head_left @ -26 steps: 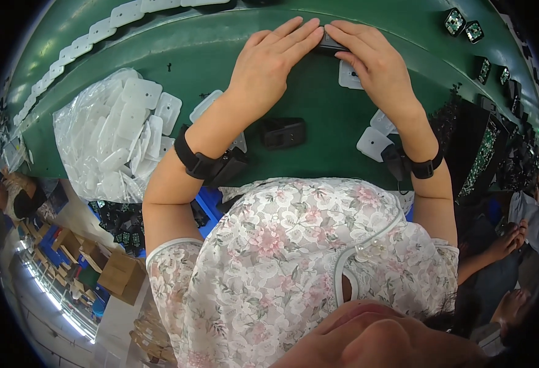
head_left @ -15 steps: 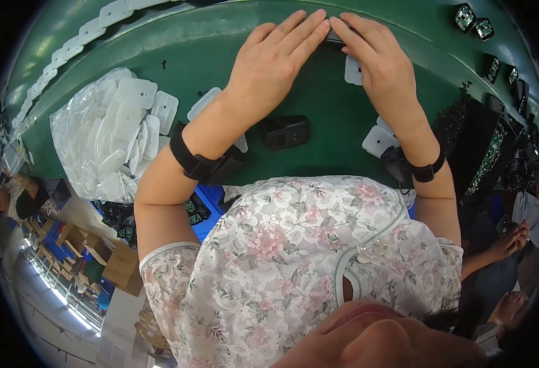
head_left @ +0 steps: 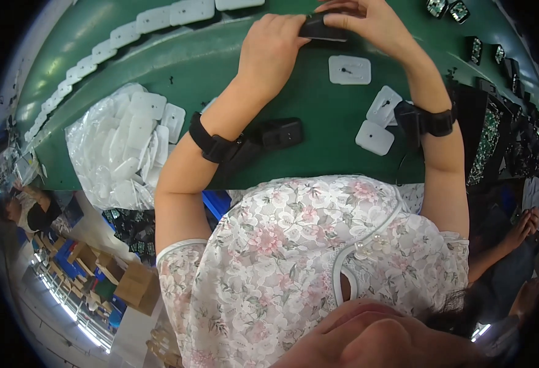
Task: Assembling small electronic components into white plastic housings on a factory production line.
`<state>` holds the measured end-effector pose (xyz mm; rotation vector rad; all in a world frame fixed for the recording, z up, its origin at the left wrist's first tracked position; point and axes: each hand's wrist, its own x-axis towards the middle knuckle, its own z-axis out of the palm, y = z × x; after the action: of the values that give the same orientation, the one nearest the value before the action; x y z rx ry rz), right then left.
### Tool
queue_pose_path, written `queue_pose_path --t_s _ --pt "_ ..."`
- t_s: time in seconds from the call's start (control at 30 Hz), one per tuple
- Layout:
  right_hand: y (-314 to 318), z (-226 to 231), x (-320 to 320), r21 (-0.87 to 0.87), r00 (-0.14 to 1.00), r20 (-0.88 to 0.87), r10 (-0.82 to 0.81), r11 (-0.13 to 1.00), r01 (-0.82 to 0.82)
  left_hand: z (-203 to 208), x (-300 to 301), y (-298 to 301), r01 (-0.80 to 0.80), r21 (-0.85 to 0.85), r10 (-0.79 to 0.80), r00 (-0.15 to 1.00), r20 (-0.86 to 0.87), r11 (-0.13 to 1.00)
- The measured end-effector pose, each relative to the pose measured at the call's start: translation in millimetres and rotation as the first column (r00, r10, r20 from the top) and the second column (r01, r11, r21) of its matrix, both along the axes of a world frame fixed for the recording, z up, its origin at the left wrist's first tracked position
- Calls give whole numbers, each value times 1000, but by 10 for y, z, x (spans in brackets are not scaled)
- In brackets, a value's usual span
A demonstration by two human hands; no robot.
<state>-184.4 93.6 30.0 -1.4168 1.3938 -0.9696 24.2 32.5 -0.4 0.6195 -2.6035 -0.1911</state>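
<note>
Between my two hands, at the far side of the green table, is a black rectangular plastic case (head_left: 323, 29). My left hand (head_left: 271, 52) has its fingers closed round the case's left end. My right hand (head_left: 377, 26) grips the right end, its thumb along the near side; some of its fingertips are cut off by the frame's edge. Just nearer than the case lies a white rounded plate (head_left: 350, 70) with a small dark piece on it. Two more white plates (head_left: 375, 137) lie by my right wrist. Another black case (head_left: 282, 133) rests between my forearms.
A clear plastic bag (head_left: 88, 150) spilling white plates lies at the left. White plates (head_left: 153, 20) line the far left in a curved row. Black cases with green circuit boards (head_left: 459, 11) stand far right, near a heap of dark parts (head_left: 487, 144). Other people (head_left: 508, 236) are nearby.
My hands were close together with fingers stretched over a dark piece; now they are apart, gripping the black case at both ends. The view has shifted, and the white plate below shows fully.
</note>
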Motion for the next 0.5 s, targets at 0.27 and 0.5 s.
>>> queue_pose_path --t_s 0.27,0.5 --pt "138 -15 247 59 773 585 -247 963 263 192 2 52 186 959 360 898 -255 216" --pt "-225 -53 107 -26 945 245 -218 972 232 154 39 102 85 957 271 949 -163 278"
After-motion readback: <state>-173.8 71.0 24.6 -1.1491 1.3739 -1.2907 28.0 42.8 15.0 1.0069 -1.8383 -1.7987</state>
